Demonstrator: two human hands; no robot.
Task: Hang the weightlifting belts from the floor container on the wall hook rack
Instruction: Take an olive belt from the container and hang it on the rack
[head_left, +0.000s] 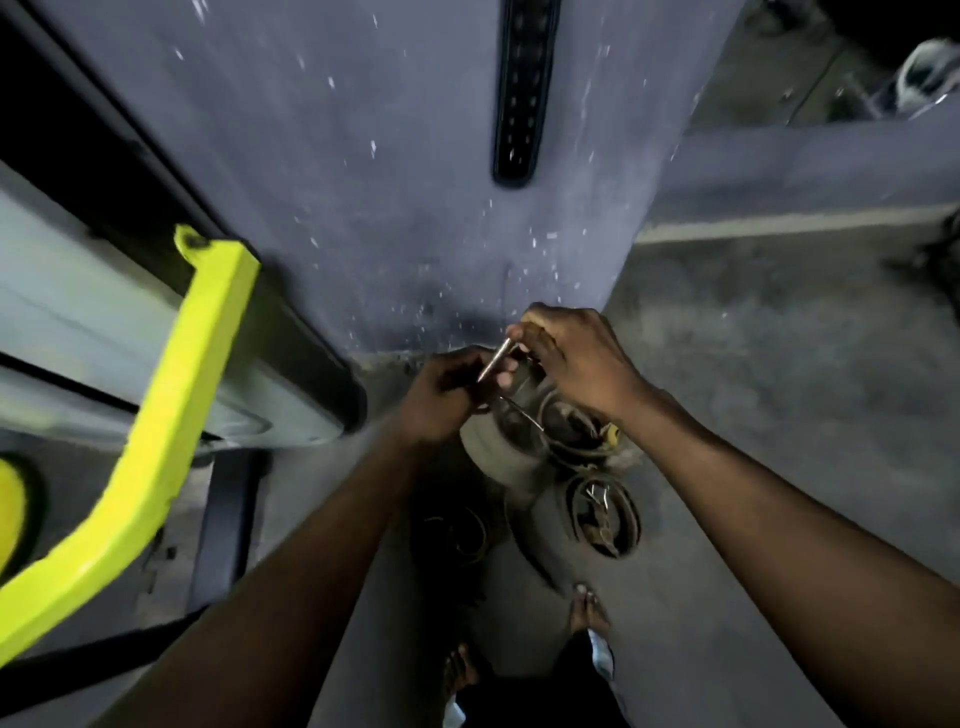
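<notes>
Buckle: a short metal bar at the centre of the view, low in front of the wall. Its long axis goes from 7 to 1 o'clock. We judge it is part of a belt, but the strap is hidden under the hands.
Left hand: its fingers are curled round the lower end of the buckle.
Right hand: its fingers are together and pinch the upper end, at 1 o'clock from the left hand.
Container: it stands on the floor at 6 o'clock from the hands, just under them.
Coiled belts: several dark rolls lie in and beside the container. The picture is too dim for us to count them.
Hung belt: a black strap with holes lies flat against the wall at 12 o'clock. It runs straight from 12 to 6.
Rack: not in view. We judge it is above the top edge, where the hung belt goes.
Next move: we think the buckle must go up towards 12 o'clock, well apart from here. The right hand holds the end nearer to that way.
Yellow bar: at 9 o'clock, away from this path.
</notes>
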